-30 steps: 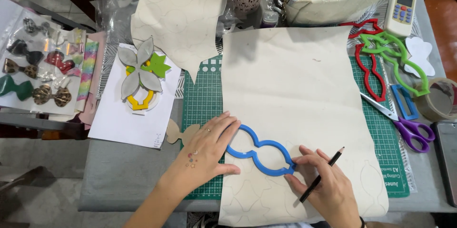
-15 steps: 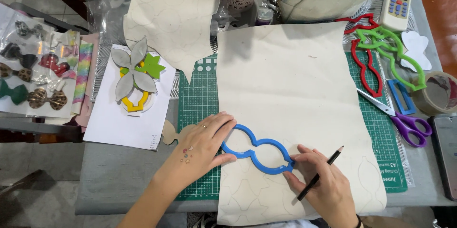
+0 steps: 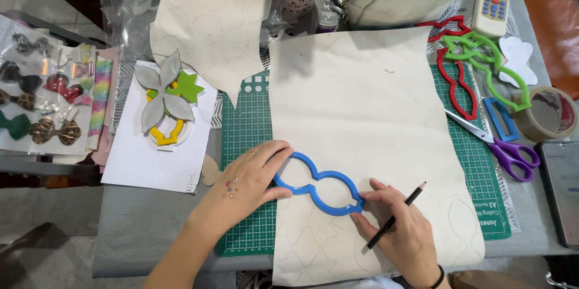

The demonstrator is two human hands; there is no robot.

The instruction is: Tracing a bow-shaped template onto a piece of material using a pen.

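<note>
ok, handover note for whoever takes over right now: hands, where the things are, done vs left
Left hand: flat on the left end of the blue template, pinning it to the cream sheet.
Right hand: holds a black pencil, tip pointing down toward the body, fingers at the template's right end.
Sheet lies over the green cutting mat. Purple scissors and the red and green templates lie on the right.
Done: several faint outlines already traced along the sheet's lower part.
Left: the outline at the template's present spot; upper sheet bare; nothing cut out of this sheet.
</note>
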